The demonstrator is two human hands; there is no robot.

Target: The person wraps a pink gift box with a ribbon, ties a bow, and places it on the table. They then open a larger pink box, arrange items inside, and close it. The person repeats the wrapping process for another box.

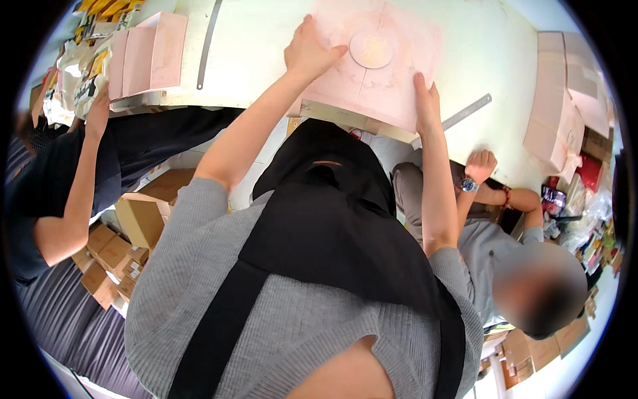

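A pale pink cardboard box [344, 95] with a round disc-shaped label [371, 50] on top lies before me on the white tabletop, its near side overhanging the edge. The label bears writing, and a seam runs across the lid. My left hand [310, 52] grips the box's left side, its thumb reaching over the top towards the label. On the right side, my right hand [427, 102] holds the edge with its thumb up on the lid; its other fingers are partly hidden. A steel ruler [468, 110] lies just right of my right hand.
Another long ruler [207, 47] lies to the left. Further left stands an open pink box [154, 55] beside a co-worker's hand [98, 109]. At right are more pink boxes [553, 109] and a seated co-worker's fist [481, 164]. Brown cartons [112, 249] are stacked behind me.
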